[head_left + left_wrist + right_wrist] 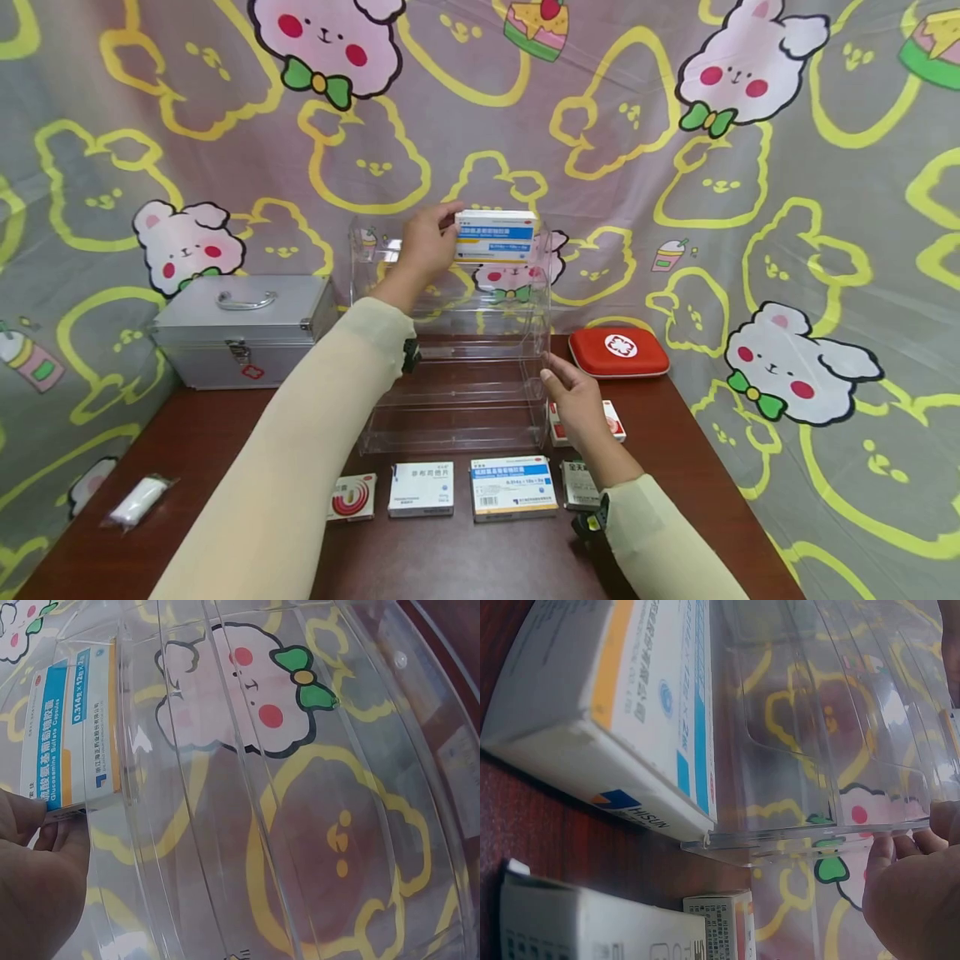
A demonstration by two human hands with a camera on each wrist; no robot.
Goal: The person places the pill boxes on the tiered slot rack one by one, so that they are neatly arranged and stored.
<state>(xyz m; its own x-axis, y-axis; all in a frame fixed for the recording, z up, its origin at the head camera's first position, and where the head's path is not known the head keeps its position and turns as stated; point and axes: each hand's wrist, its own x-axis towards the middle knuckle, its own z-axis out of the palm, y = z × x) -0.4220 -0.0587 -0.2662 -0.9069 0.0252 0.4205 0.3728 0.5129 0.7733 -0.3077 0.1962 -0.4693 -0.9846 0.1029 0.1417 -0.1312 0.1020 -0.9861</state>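
Observation:
At the top tier of a clear acrylic display rack (457,439), my left hand (431,246) grips the left end of a white, blue and yellow medicine box (495,238). The left wrist view shows fingers and thumb on one end of that medicine box (73,727), which sits at the tier's front; whether its base rests there I cannot tell. My right hand (581,406) is at the rack's right side. In the right wrist view, its thumb and fingers pinch the edge of the side panel (802,836).
Before the rack lie a similar blue-and-white box (513,489), a white box (422,489), a red-ringed box (352,497) and a partly covered box (579,486). A red case (618,352) is right, a silver case (243,333) left, and a wrapped white roll (140,502) near left.

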